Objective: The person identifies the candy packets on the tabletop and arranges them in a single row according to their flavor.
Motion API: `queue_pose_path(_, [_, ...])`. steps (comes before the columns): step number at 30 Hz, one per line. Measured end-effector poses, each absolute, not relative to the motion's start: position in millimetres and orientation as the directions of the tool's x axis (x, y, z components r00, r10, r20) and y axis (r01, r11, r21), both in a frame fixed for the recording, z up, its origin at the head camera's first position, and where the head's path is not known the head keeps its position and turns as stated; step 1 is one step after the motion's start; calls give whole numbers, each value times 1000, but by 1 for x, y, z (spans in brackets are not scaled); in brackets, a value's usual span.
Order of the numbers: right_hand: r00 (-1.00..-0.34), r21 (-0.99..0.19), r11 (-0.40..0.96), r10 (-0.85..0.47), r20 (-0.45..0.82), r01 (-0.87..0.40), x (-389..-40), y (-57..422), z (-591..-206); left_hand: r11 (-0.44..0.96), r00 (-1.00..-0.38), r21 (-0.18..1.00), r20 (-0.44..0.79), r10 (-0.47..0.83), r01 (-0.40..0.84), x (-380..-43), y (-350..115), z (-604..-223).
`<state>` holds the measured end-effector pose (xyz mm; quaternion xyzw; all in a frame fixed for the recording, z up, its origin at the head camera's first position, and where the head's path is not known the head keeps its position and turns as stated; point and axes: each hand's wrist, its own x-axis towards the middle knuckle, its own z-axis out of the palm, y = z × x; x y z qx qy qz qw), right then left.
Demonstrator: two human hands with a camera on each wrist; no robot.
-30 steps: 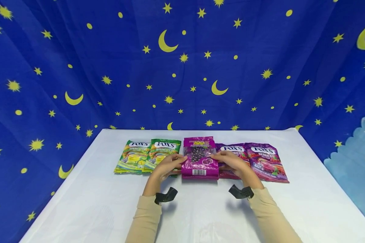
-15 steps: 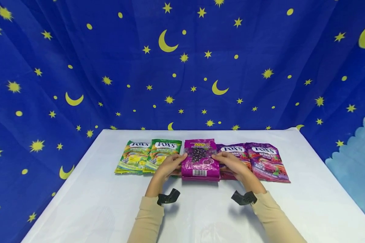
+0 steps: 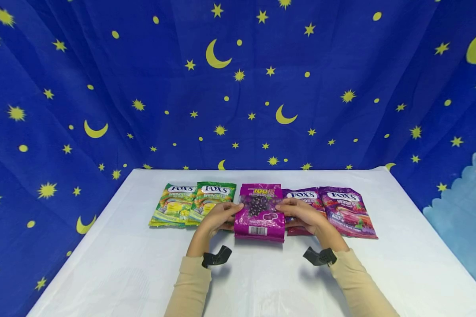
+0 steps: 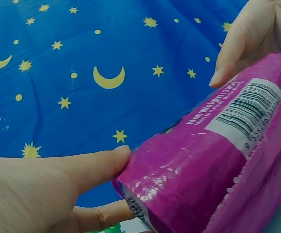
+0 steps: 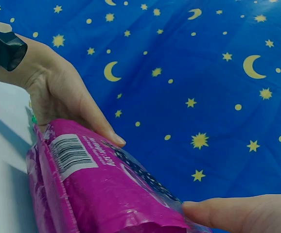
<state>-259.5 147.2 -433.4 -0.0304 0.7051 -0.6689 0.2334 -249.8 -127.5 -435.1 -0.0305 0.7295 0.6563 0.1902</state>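
Observation:
A magenta candy bag (image 3: pixel 259 218) printed with dark berries is held between both hands at the middle of the table. My left hand (image 3: pixel 217 216) grips its left side, thumb on the front and fingers behind. On the opposite side my right hand (image 3: pixel 303 213) grips it the same way. In the left wrist view the bag (image 4: pixel 179 160) looks plump, with a barcode near its lower end and a crimped seam; more magenta wrapping shows below that seam. The right wrist view shows my right thumb (image 5: pixel 242 211) pressing the bag's front. The fingers behind are mostly hidden.
Two green spring tea candy bags (image 3: pixel 173 206) overlap left of the hands on the white table (image 3: pixel 258 281). To the right lie two purple berries candy bags (image 3: pixel 349 213), one partly behind my right hand. A blue star-and-moon cloth (image 3: pixel 254 88) hangs behind the table.
The magenta bag has shifted slightly toward me, its lower edge now nearer the table's front. Both hands keep their hold and the other bags stay put.

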Motion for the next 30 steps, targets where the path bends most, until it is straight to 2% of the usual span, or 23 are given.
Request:
queue_pose_path(17, [-887,-954,108,-352,-300,280,-259,149,-436,128,-919,949,-311,245,-287,-250,-130,-438])
queue_pose_path(23, [-857,-947,82,-405,-318,312,-259,153,-435,119,-896,948,-317,310,-294,-251,-133,-440])
queue_pose_path(30, [-844,-952,98,-443,-303,291,-258,161,-428,121,-875,955,-296,384,-270,-248,-133,-433])
